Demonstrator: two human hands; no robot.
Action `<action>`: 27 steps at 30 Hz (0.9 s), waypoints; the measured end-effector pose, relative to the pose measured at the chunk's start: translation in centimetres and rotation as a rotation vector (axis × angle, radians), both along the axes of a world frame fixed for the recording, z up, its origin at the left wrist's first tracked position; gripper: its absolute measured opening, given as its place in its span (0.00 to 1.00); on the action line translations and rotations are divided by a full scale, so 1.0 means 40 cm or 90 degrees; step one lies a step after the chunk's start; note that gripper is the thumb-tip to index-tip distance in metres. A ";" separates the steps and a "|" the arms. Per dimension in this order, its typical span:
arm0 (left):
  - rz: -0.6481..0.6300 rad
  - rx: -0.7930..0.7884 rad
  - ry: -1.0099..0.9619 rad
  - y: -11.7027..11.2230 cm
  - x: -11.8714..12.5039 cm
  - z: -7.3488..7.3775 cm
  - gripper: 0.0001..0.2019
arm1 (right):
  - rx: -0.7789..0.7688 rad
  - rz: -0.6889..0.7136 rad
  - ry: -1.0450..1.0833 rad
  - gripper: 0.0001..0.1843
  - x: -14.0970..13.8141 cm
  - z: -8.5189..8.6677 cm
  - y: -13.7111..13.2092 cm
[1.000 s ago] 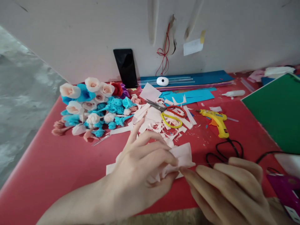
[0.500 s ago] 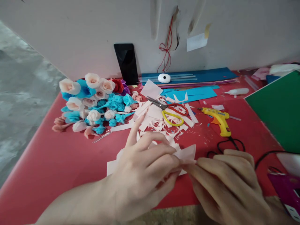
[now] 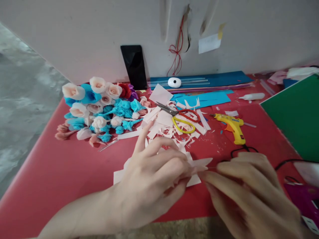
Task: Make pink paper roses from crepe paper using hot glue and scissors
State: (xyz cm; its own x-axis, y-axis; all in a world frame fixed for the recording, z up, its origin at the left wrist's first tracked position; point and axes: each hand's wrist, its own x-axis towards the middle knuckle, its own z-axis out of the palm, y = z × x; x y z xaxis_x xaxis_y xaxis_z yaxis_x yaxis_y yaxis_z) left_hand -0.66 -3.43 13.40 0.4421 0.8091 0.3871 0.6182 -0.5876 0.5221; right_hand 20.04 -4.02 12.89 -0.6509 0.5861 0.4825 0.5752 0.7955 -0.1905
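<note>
My left hand [image 3: 156, 177] pinches a thin pale pink paper piece [image 3: 202, 162] between thumb and fingers, its index finger raised. The paper's pointed edges stick out to the right of the fingertips. Just beside it is my right hand [image 3: 249, 189], closed, with thumb and forefinger close together. A faint thin line runs from the paper to the right fingertips; I cannot tell what it is. Under my left hand lie pale paper sheets [image 3: 194, 181] on the red tabletop [image 3: 87, 172]. Beyond them, scissors [image 3: 174, 114] with red and yellow handles rest on white paper scraps [image 3: 161, 121].
Paper flowers [image 3: 99, 109] are heaped at the left. A yellow glue gun [image 3: 231, 126] with a black cord lies at the right, near a small white bottle [image 3: 253, 96] and a green board [image 3: 296, 116]. A black phone [image 3: 134, 66] leans against the back wall.
My right hand has drawn slightly right, away from the paper, leaving a small gap. The paper's free edge has tipped flatter. My left hand has hardly moved.
</note>
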 end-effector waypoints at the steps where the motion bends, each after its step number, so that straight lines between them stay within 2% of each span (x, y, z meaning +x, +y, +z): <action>1: 0.003 0.000 -0.001 0.000 -0.001 0.000 0.06 | 0.007 -0.020 0.016 0.13 0.003 0.003 0.000; 4: 0.010 0.008 -0.023 -0.001 -0.001 -0.002 0.08 | 0.024 -0.089 0.048 0.19 0.007 0.010 0.005; 7: 0.009 0.002 -0.037 -0.002 0.001 -0.005 0.13 | -0.023 -0.082 0.022 0.22 0.001 0.008 0.018; 11: 0.011 -0.009 -0.044 0.000 0.004 -0.007 0.17 | -0.081 -0.053 0.023 0.14 -0.007 0.001 0.028; 14: -0.007 -0.033 -0.028 0.002 0.006 -0.006 0.14 | -0.101 -0.045 0.061 0.08 -0.010 0.003 0.024; 18: -0.032 -0.055 -0.018 0.003 0.005 0.000 0.07 | -0.142 -0.017 0.089 0.06 -0.014 0.009 0.022; 23: -0.070 -0.080 -0.047 0.009 0.009 0.009 0.08 | -0.135 -0.004 0.111 0.04 -0.018 0.015 0.026; 27: -0.068 -0.103 -0.077 0.013 0.011 0.005 0.07 | -0.139 0.000 0.112 0.05 -0.021 0.014 0.026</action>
State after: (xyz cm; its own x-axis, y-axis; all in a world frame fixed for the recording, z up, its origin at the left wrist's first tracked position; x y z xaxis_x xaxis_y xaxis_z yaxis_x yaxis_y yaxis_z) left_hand -0.23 -2.93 13.60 0.4871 0.8157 0.3120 0.4833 -0.5494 0.6816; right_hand 19.19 -2.98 13.43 -0.5677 0.6892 0.4503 0.5182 0.7241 -0.4550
